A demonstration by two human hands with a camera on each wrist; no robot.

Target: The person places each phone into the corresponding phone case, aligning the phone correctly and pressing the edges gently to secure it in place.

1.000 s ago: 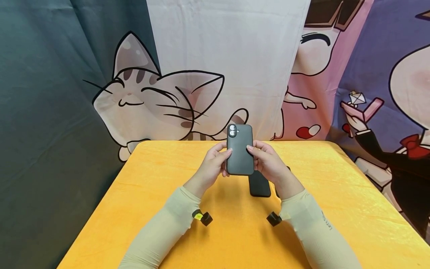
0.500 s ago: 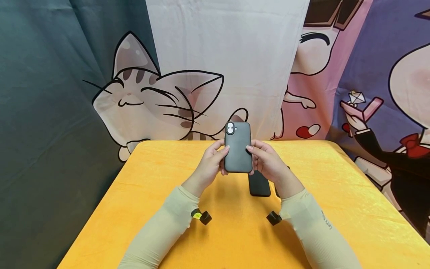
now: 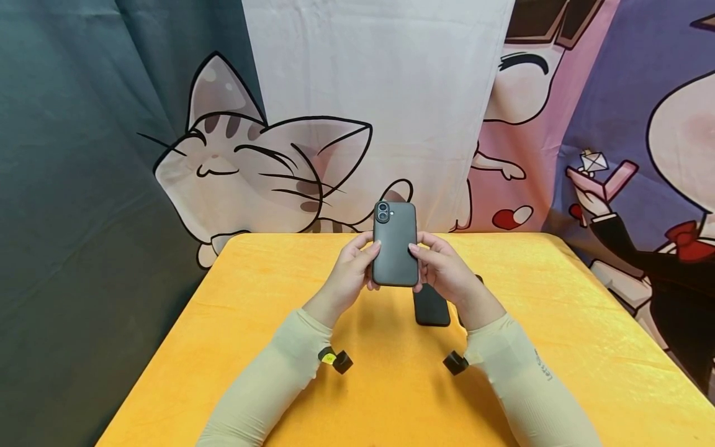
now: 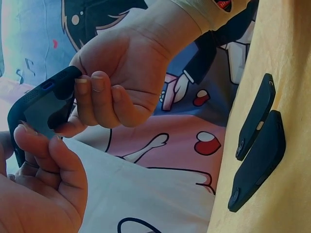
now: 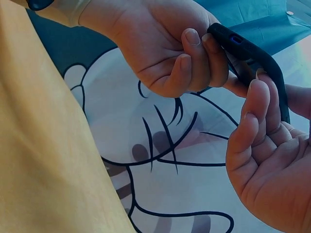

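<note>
A phone in a dark case (image 3: pixel 395 251) is held upright above the table, its back with the camera bump facing the head view. My left hand (image 3: pixel 353 264) grips its left edge, thumb on the back and fingers behind. On the opposite edge my right hand (image 3: pixel 444 267) pinches it the same way. The left wrist view shows the phone's port end (image 4: pixel 46 87) and curled fingers at its glossy front. Behind the right hand, a black phone or phone case (image 3: pixel 431 307) lies on the table. Another similar one (image 4: pixel 255 116) lies beside it, mostly hidden in the head view.
A yellow cloth covers the table (image 3: pixel 268 279). Beyond its far edge hangs a curtain (image 3: pixel 391 93) printed with cartoon figures. Small black wrist cameras (image 3: pixel 342 362) stick out from both sleeves, over the table.
Both hands have shifted the phone slightly up and left, the left hand moving more. Its bright lens reflections have faded. In the last half second the hands have hardly moved.
</note>
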